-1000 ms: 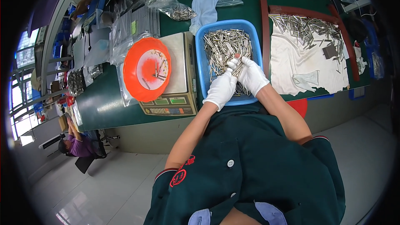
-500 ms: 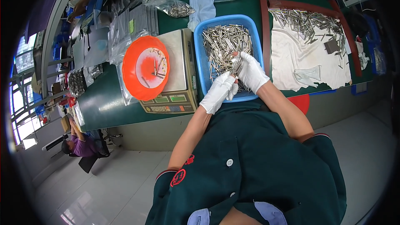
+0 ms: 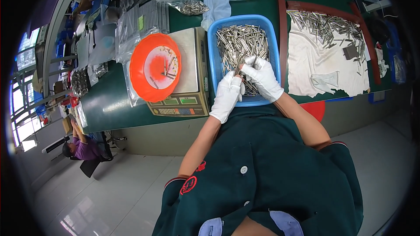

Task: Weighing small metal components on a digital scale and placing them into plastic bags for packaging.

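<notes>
From the head view I'm seeing both gloved hands, left hand (image 3: 227, 96) and right hand (image 3: 264, 78), pinching metal pins (image 3: 238, 43) together over the blue basket (image 3: 213, 63) at upper centre; left of it, an orange dish (image 3: 151, 83) is sitting on a scale (image 3: 186, 100), holding a few pins

Head-worn fisheye, steeply downward, perhaps tilted

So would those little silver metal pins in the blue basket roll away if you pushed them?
Probably. The pins look round, thin and shiny, so loose ones would likely roll and slip. Piled in the blue basket, they should mostly stay put. They look stiff.
</notes>
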The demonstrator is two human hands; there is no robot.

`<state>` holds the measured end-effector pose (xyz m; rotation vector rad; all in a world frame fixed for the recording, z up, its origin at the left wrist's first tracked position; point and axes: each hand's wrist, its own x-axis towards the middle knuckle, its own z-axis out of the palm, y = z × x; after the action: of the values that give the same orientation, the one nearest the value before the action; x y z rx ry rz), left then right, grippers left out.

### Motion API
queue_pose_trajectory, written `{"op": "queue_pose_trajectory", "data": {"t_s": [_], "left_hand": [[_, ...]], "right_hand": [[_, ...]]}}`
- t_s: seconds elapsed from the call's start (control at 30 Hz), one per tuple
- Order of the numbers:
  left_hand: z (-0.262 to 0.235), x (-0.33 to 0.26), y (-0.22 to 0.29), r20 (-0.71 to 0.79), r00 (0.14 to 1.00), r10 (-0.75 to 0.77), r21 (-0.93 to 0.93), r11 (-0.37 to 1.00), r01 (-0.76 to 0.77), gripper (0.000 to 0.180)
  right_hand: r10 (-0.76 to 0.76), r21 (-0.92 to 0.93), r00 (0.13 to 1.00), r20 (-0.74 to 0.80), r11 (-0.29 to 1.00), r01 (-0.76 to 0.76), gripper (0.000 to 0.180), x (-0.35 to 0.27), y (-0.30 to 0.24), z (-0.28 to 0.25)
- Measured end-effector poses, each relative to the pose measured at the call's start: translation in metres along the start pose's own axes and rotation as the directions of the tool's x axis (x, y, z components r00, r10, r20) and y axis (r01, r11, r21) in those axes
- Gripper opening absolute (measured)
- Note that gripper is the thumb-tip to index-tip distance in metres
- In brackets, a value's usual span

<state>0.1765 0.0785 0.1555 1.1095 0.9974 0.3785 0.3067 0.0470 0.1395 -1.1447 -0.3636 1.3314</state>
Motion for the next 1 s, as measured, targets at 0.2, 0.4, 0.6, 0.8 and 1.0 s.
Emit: {"op": "queue_pose_trajectory", "data": {"t_s": [0.2,0.4,0.6,0.8,1.0], "left_hand": [[0.003,-0.003,0.002,-0.041,0.999,0.025,-0.069,0.997,-0.027,0.021],[0.001,-0.001,0.002,-0.109,0.993,0.045,-0.106,0.993,-0.056,0.023],[-0.004,-0.004,0.006,-0.16,0.985,0.068,-0.043,0.996,-0.075,0.021],[-0.058,-0.019,0.065,-0.463,0.816,0.345,0.309,0.926,-0.216,0.017],[-0.165,-0.015,0.061,-0.506,0.673,0.539,0.86,0.376,0.346,0.027]], "right_hand": [[0.013,-0.023,1.0,0.004,1.0,-0.012,0.007,0.0,0.001,0.0],[-0.067,-0.016,0.997,0.031,0.998,0.068,0.01,-0.002,0.005,0.004],[0.031,-0.064,0.996,0.085,0.998,-0.026,0.012,-0.009,-0.011,0.013],[0.25,0.52,0.872,0.422,0.721,-0.458,0.033,0.007,-0.006,-0.017],[0.302,0.626,0.856,0.42,0.587,-0.514,0.033,0.014,0.002,-0.028]]}}
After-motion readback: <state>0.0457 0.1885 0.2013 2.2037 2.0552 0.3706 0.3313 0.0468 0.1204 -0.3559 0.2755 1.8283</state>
